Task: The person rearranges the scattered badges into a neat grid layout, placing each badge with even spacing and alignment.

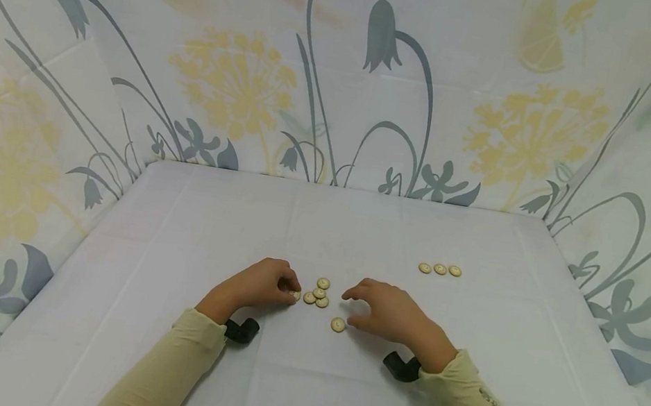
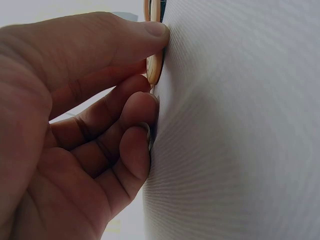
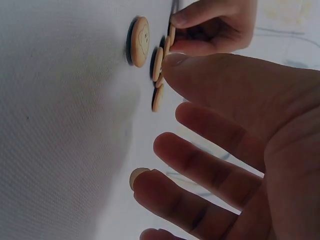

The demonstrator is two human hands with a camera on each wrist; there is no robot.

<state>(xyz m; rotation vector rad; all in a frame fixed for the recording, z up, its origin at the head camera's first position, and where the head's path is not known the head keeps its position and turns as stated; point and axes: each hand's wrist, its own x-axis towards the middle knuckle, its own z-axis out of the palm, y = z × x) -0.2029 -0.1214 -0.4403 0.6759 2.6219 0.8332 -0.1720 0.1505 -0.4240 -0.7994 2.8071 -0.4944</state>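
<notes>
My left hand (image 1: 261, 283) pinches a small round wooden disc (image 2: 153, 74) between thumb and fingers, low at the tabletop. In the left wrist view its thumb covers part of the disc, and the other fingers are bent against the cloth. Just to its right lies a cluster of similar pale discs (image 1: 320, 293), some overlapping. My right hand (image 1: 396, 315) hovers on the other side of the cluster, fingers spread and nothing in them. Close by its thumb is a single disc (image 1: 338, 325) with a line drawing on its face, seen larger in the right wrist view.
Three more discs (image 1: 440, 269) lie in a row farther back on the right. A white cloth covers the table (image 1: 222, 216). Flower-patterned fabric walls (image 1: 339, 114) stand along the back and both sides. Dark wrist cameras (image 1: 243, 331) sit under both wrists.
</notes>
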